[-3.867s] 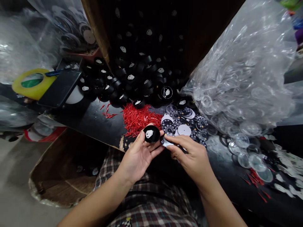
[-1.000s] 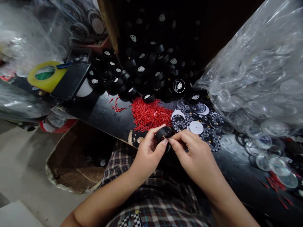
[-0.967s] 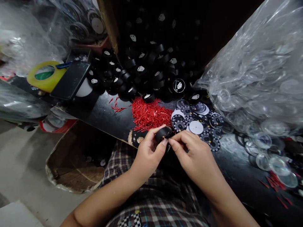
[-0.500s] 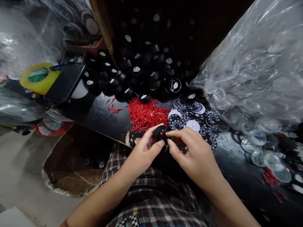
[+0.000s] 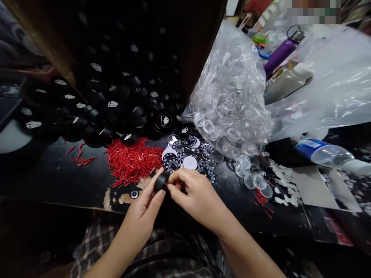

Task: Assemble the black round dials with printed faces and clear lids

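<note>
My left hand grips a small round black casing by its rim, held on edge just above the near side of the black table. My right hand meets it from the right, fingertips pinched against the casing's open face; what they pinch is hidden. Just beyond the hands lie a heap of tiny red pointer needles and a spread of round printed dial faces.
A big pile of black casings spills from a brown box behind. A clear bag of transparent round lenses stands at right, loose lenses beside it. Further right lie a plastic water bottle, a purple flask and white paper scraps.
The view has swung right, bringing in the bottle and flask. Both hands stay joined on the black casing, which has turned from face-up to on edge.
</note>
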Demonstrator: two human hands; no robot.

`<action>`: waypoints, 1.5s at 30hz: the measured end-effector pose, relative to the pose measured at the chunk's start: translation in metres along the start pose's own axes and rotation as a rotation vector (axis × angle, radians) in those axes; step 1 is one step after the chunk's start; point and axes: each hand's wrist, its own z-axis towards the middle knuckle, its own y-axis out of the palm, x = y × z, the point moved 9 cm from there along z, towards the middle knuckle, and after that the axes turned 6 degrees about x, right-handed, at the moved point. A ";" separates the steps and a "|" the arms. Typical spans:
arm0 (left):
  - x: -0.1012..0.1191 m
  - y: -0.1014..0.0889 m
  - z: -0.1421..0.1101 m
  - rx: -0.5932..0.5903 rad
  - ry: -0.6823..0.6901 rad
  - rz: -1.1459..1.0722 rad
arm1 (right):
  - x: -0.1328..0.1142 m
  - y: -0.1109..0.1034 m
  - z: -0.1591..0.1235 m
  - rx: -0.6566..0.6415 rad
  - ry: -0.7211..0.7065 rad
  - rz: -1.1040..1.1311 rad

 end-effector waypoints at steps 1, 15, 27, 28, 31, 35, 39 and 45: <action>-0.002 0.001 0.002 -0.032 0.009 0.026 | 0.012 -0.012 0.000 0.016 0.012 0.039; -0.007 0.001 0.014 -0.061 0.010 0.039 | 0.135 -0.161 0.018 0.700 0.195 -0.443; 0.007 0.037 0.009 -0.132 -0.289 -0.703 | 0.049 -0.010 -0.005 0.174 0.313 0.562; 0.008 0.036 0.009 -0.132 -0.285 -0.713 | 0.046 -0.010 -0.004 0.184 0.283 0.515; 0.007 0.031 0.007 -0.122 -0.281 -0.714 | 0.040 -0.011 -0.003 0.180 0.220 0.423; 0.005 0.030 0.006 -0.128 -0.291 -0.683 | 0.036 -0.009 -0.004 0.144 0.187 0.313; 0.009 0.033 0.007 -0.168 -0.239 -0.644 | 0.027 -0.014 -0.007 0.199 0.088 0.132; 0.005 0.033 0.004 -0.197 -0.255 -0.568 | 0.028 -0.008 -0.001 0.079 0.035 0.148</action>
